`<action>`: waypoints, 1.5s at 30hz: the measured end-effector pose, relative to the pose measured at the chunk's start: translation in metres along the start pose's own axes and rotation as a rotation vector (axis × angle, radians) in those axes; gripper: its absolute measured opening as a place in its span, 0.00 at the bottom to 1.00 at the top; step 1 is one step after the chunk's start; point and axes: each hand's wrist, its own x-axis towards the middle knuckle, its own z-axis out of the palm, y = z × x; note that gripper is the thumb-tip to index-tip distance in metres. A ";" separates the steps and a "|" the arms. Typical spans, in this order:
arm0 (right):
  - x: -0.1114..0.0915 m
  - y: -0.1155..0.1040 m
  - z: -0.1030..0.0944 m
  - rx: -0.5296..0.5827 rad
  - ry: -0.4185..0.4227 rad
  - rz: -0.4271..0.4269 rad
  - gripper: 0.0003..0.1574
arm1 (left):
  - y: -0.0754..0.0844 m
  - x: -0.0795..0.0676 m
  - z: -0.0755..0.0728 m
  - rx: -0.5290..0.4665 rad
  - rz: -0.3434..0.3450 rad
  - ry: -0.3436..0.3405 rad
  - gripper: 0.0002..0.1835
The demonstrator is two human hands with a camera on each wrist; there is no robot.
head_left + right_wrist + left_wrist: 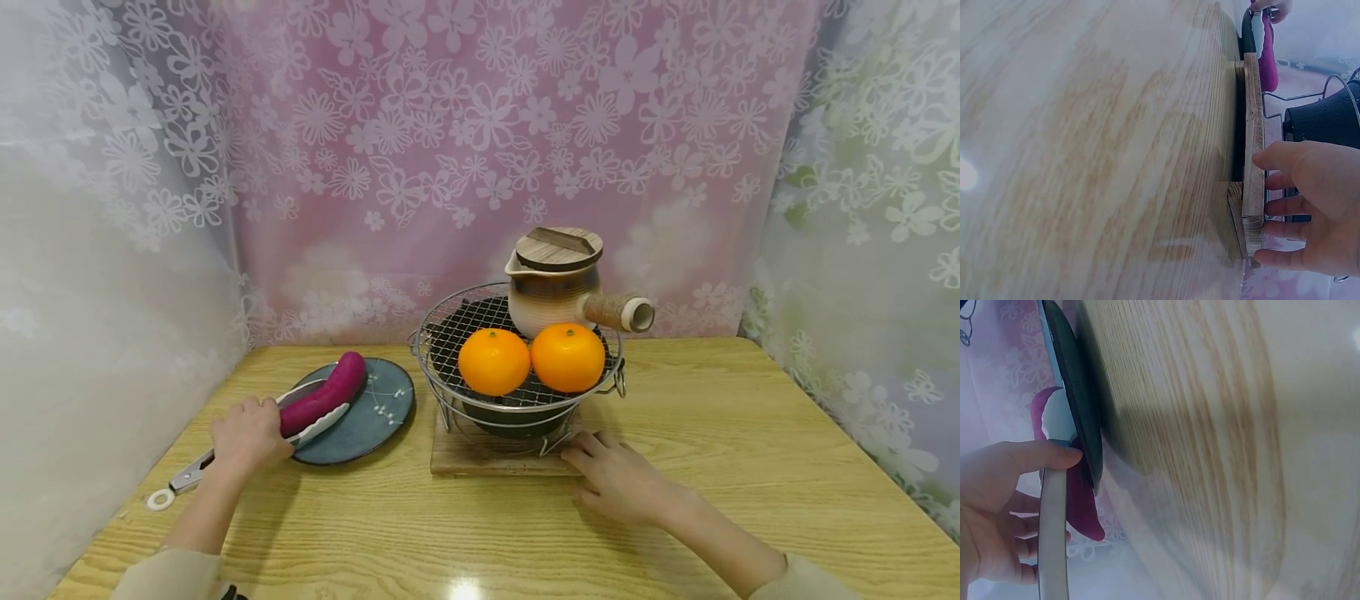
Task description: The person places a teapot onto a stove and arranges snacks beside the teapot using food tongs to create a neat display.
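Observation:
My left hand (251,437) grips a pair of tongs (193,471) with white scalloped tips, its thumb along one arm. Between the tongs' jaws lies a long purple sweet potato (341,387), over the left side of a blue-grey plate (386,417). In the left wrist view, the sweet potato (1085,509) shows behind the tongs' arm and the plate's rim. My right hand (622,479) rests at the front right corner of a wooden board (487,462). The right wrist view shows its fairly straight fingers (1288,231) over the board's top, thumb at the near edge.
On the board stands a round wire grill (427,358) over a dark bowl-shaped base (517,425). The grill holds two oranges (493,362) and, behind them, a brown-and-cream pot (536,304) with wooden lid and side handle pointing right. Floral curtains (487,167) surround the wooden table (375,533).

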 end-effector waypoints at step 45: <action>-0.001 0.000 0.001 0.014 -0.003 0.007 0.24 | 0.020 -0.005 -0.026 0.003 0.027 0.033 0.18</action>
